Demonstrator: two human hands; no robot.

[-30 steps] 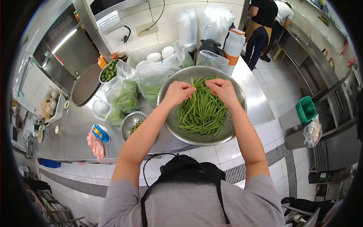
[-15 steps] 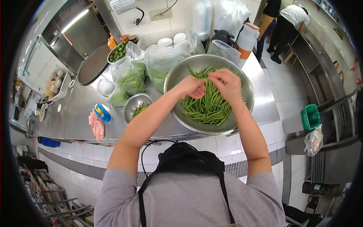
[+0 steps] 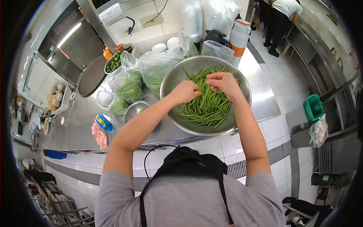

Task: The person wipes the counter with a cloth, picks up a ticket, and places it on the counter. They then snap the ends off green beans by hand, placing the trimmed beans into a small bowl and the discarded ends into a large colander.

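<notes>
A wide perforated steel colander (image 3: 170, 113) holds a heap of long green beans (image 3: 208, 109). My left hand (image 3: 185, 92) is over the colander's left part, its fingers curled closed against a green bean at the tips. Across from it, my right hand (image 3: 224, 84) is above the beans with thumb and fingers pinched together. Whatever lies in that pinch is too small to make out. A gap separates the two hands. Left of the colander, a small steel bowl (image 3: 132, 111) with some green pieces is partly hidden by my left forearm.
Plastic bags of greens (image 3: 128, 85) stand behind the small bowl. A blue container (image 3: 104, 123) and a pink cloth (image 3: 99, 135) lie at the counter's left front. An orange-and-white jug (image 3: 239, 39) stands behind the colander. Another person (image 3: 281, 22) bends at the far right counter.
My hands have separated from nearly touching; the left moved left and down, and its fingers curled in. The camera view has shifted slightly. My left forearm now covers more of the small bowl.
</notes>
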